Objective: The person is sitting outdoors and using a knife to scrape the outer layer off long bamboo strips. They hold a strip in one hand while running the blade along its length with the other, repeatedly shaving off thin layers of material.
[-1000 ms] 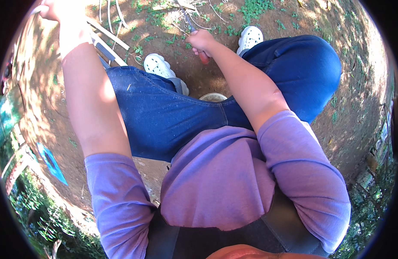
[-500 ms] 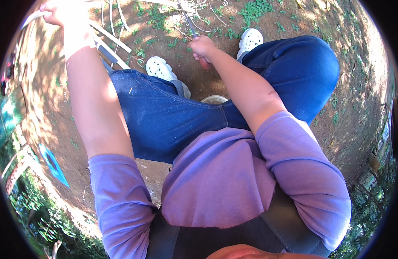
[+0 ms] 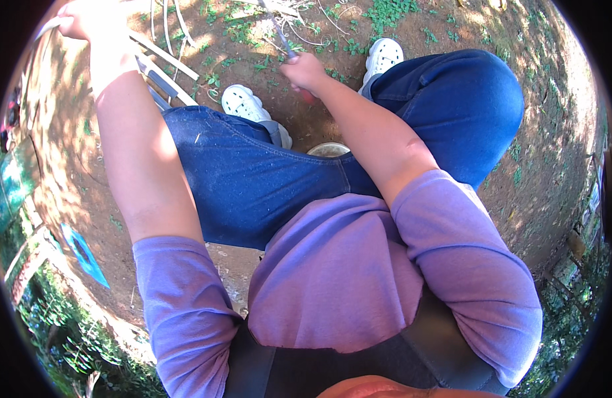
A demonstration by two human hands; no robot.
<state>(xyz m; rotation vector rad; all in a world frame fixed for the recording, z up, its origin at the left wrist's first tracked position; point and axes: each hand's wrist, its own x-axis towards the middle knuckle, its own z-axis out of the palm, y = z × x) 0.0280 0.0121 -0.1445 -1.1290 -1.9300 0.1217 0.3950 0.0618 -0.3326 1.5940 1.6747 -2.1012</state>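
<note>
Red-handled, grey-bladed metal knife (image 3: 277, 29) is sitting in the right hand (image 3: 305, 71), fingers wrapping and partly hiding its handle, tip running past the upper edge. Glare is bleaching the left hand (image 3: 86, 20), its fingers gripping a thin pale strip (image 3: 48, 27). Brown, weed-dotted earth (image 3: 559, 159) is stretching below, leafy greenery (image 3: 74, 341) bordering it.

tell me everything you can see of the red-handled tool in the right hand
The red-handled tool looks like a knife: a long, narrow grey blade, apparently metal, and a reddish handle, mostly hidden in the closed right hand. It slants away from the body and leftward above the ground, its far end near the picture's upper edge, where the tip is unclear. Whether the blade touches the pale strips there can't be told.
</note>
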